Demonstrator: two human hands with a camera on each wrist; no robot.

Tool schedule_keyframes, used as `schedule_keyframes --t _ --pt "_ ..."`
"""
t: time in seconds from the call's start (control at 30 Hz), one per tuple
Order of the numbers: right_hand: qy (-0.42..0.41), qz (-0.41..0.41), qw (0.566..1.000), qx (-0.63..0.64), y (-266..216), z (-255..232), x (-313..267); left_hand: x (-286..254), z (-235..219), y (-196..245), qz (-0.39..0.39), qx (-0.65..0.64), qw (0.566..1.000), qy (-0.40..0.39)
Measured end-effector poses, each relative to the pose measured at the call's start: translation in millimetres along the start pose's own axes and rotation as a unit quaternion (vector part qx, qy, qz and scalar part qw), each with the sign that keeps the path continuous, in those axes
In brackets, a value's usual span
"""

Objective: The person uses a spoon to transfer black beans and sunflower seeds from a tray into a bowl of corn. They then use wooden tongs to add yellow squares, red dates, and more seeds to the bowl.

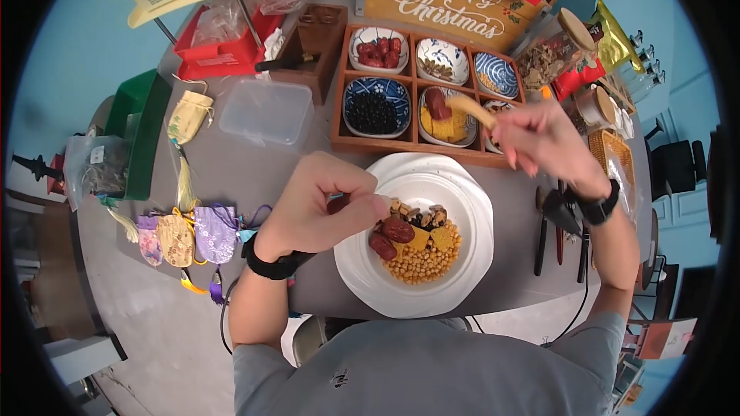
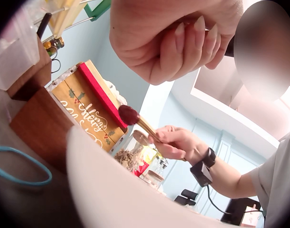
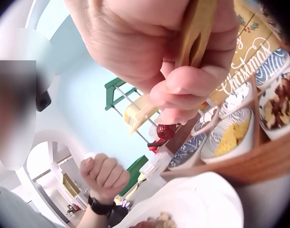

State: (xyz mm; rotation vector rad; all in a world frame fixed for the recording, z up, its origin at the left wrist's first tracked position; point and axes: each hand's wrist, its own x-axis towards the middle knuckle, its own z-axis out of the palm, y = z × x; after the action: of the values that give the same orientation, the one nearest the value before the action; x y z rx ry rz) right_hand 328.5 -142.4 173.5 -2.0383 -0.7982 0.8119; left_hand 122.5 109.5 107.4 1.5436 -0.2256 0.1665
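Note:
My right hand (image 1: 539, 135) grips wooden tongs (image 1: 472, 110), which hold a red date (image 1: 437, 103) at their tip. In the head view the date overlaps a small dish of yellow pieces (image 1: 443, 127) in the divided wooden box (image 1: 462, 156). Curled into a fist, my left hand (image 1: 320, 204) hovers over the left rim of a white wide-rimmed bowl (image 1: 476, 204); nothing shows in its fingers (image 2: 183, 47). Inside the bowl lie round yellow beans (image 1: 424, 266), yellow pieces, brown bits and red dates (image 1: 398, 230).
Other dishes in the box hold red dates (image 1: 378, 52) and black beans (image 1: 374, 112). A clear plastic container (image 1: 266, 112) and embroidered pouches (image 1: 214, 235) are on the left. Dark-handled utensils (image 1: 542, 239) and glass jars (image 1: 555, 50) stand or lie right.

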Motion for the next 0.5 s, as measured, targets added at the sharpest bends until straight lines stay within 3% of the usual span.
schedule_keyframes --t 0.13,0.3,0.5 --pt "0.013 -0.032 0.999 -0.025 -12.7 -1.4 61.8 -0.4 -0.1 -0.9 -0.005 0.005 1.000 0.000" --pt "0.032 -0.013 0.999 -0.031 -16.1 22.6 126.2 0.9 2.6 1.9 -0.018 0.007 1.000 0.008" --pt "0.020 0.004 0.994 -0.111 -18.4 45.6 152.8 0.6 -1.9 -3.9 -0.005 0.000 1.000 -0.005"
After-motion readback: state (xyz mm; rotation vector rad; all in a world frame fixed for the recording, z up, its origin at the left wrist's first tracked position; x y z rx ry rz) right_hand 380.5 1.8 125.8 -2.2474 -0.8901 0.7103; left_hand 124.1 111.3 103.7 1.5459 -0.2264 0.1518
